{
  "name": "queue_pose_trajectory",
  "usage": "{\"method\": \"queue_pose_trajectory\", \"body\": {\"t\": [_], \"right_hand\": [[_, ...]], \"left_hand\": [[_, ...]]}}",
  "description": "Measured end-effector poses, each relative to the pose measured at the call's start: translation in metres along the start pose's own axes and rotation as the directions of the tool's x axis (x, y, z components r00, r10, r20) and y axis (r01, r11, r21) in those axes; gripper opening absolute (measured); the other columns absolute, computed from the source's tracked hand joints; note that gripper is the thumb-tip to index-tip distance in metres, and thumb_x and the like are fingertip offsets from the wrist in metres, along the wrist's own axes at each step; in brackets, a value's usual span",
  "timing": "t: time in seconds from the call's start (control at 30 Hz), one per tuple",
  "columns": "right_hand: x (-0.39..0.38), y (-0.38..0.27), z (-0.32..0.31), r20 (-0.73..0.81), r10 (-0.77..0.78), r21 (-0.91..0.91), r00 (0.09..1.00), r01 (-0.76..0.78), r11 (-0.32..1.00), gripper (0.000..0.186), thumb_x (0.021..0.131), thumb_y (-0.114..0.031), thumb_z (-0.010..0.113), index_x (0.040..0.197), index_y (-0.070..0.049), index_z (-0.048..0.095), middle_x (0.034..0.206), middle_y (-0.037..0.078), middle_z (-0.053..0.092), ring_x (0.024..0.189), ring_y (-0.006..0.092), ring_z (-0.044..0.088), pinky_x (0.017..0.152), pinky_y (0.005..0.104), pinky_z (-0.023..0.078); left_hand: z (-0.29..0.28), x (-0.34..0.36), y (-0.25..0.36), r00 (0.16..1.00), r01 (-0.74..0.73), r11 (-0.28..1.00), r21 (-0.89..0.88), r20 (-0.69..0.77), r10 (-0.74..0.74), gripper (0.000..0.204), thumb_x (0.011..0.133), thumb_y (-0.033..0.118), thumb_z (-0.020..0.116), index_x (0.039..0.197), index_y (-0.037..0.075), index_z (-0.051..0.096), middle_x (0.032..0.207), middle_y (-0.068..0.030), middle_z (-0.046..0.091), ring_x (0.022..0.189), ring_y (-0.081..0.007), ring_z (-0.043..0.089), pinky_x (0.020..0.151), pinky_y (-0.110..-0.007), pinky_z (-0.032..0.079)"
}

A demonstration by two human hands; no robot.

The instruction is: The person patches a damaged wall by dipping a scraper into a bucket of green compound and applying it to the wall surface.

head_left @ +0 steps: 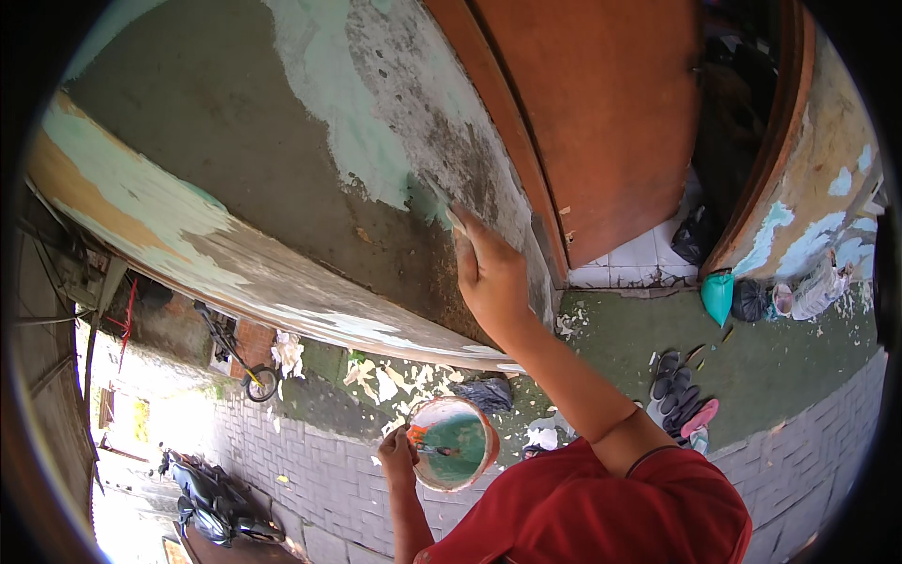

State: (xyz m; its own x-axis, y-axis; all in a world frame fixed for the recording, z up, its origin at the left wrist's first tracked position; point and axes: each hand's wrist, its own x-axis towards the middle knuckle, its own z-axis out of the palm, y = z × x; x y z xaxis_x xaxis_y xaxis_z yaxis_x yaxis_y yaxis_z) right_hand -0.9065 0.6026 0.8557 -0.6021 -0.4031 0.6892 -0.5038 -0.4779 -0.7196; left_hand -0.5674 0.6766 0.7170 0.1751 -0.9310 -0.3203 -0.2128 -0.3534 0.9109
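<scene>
Pressing a scraper blade flat to the wall — right hand clenched round its handle, at the edge of the remaining green paint. Left hand grips a round tub of green paint by its rim, below. I judge a low blade angle and steady pressure serve best — no gouging.

orange door, sandals on green floor, teal bag, bicycle, parked motorbike
</scene>
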Motion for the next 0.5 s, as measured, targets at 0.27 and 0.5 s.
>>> {"method": "queue_pose_trajectory", "body": {"t": [0.27,0.5], "right_hand": [[-0.006,-0.023,0.0,0.079,-0.025,0.153,0.997,0.013,0.988,0.032,0.089,-0.003,0.063,0.121,-0.007,0.061,0.108,0.019,0.068,0.093,0.0333,0.069,0.076,0.0382,0.058],[0.003,0.004,0.027,0.006,-0.067,0.023,0.998,0.066,0.998,0.032,0.091,-0.001,0.06,0.123,-0.006,0.061,0.107,0.02,0.068,0.097,0.0312,0.07,0.08,0.0349,0.057]], "left_hand": [[-0.002,0.0,-0.005,1.0,0.004,1.0,-0.024,-0.014,-0.004,0.026,0.099,0.015,0.051,0.104,-0.005,0.065,0.053,0.0049,0.04,0.04,-0.0033,0.031,0.037,-0.024,0.025],[0.008,-0.003,0.0,1.0,0.008,1.0,0.016,0.015,-0.008,0.026,0.096,0.013,0.05,0.108,-0.006,0.063,0.059,0.0056,0.036,0.042,-0.0028,0.031,0.037,-0.024,0.023]]}}
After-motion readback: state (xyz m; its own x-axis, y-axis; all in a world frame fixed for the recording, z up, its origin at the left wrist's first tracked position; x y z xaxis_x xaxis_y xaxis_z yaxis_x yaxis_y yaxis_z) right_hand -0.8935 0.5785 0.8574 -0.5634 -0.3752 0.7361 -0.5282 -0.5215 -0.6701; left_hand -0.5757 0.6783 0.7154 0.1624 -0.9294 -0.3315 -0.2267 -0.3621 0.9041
